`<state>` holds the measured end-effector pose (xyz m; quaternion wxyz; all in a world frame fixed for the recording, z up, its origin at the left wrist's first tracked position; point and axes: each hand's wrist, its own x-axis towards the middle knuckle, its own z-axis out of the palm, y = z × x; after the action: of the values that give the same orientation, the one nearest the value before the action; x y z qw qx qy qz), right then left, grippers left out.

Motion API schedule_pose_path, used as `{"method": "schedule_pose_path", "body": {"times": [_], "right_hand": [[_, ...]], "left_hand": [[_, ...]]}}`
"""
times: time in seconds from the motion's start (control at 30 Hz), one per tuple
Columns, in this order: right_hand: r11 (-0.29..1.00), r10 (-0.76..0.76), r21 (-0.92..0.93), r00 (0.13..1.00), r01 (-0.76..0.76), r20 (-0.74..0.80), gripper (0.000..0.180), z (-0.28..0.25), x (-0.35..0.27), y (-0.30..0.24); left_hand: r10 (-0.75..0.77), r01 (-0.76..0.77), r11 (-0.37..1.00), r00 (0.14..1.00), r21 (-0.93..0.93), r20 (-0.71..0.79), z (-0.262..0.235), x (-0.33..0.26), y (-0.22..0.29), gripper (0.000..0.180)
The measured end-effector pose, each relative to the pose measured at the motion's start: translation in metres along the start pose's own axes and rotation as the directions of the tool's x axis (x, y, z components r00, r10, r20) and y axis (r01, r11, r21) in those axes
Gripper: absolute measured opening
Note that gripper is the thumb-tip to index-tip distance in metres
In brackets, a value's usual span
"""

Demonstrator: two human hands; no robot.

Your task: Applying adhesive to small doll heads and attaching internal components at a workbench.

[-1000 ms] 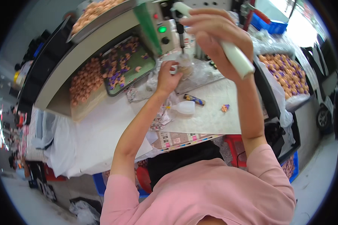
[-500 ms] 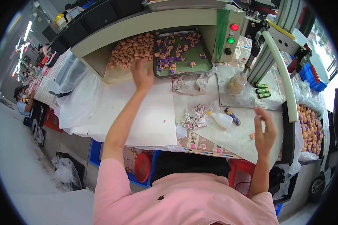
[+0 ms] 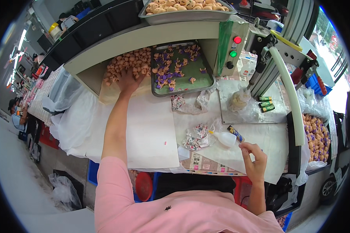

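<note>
My left hand [image 3: 129,80] reaches into a pile of small flesh-coloured doll heads [image 3: 122,62], its fingers spread and touching the nearest ones. To the right of that pile, a dark green tray [image 3: 184,87] holds several small purple-and-flesh doll bodies. Over the right part of the table, my right hand [image 3: 256,163] is raised with thumb and fingertips pinched together; what they hold, if anything, is too small to make out. Close to its fingertips lie a white squeeze bottle [image 3: 225,138] with a yellow nozzle and a dark battery-like cylinder [image 3: 236,133].
A press stand with a pale curved lever [image 3: 289,89] rises at the right. On its metal plate [image 3: 229,112] are a plastic-wrapped fixture [image 3: 239,99] and green cylinders [image 3: 266,104]. Crumpled patterned cloth [image 3: 198,136] lies mid-table. A metal tray [image 3: 190,16] of heads sits on the shelf.
My left hand has moved away from me and left, down into the heads. My right hand has come lower and left, and its fingers have closed. The view has tilted up.
</note>
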<state>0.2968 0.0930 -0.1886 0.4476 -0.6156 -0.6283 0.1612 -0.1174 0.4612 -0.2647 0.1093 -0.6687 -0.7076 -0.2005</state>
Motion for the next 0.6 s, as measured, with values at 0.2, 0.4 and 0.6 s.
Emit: {"method": "schedule_pose_path", "body": {"times": [0.2, 0.4, 0.6], "right_hand": [[1.000, 0.024, 0.007, 1.000, -0.024, 0.010, 0.014, 0.013, 0.008, 0.003], [1.000, 0.016, -0.001, 0.999, -0.016, 0.035, 0.012, 0.011, 0.004, 0.014], [1.000, 0.002, 0.000, 1.000, -0.002, 0.019, 0.011, 0.001, -0.006, 0.024]], "left_hand": [[0.057, -0.075, 0.995, 0.969, -0.064, -0.239, 0.023, 0.000, -0.006, 0.056], [-0.028, 0.026, 0.998, 0.999, -0.055, -0.042, 0.024, -0.002, 0.000, 0.042], [0.092, -0.102, 0.994, 0.980, -0.045, -0.174, 0.039, -0.017, -0.008, 0.036]]}}
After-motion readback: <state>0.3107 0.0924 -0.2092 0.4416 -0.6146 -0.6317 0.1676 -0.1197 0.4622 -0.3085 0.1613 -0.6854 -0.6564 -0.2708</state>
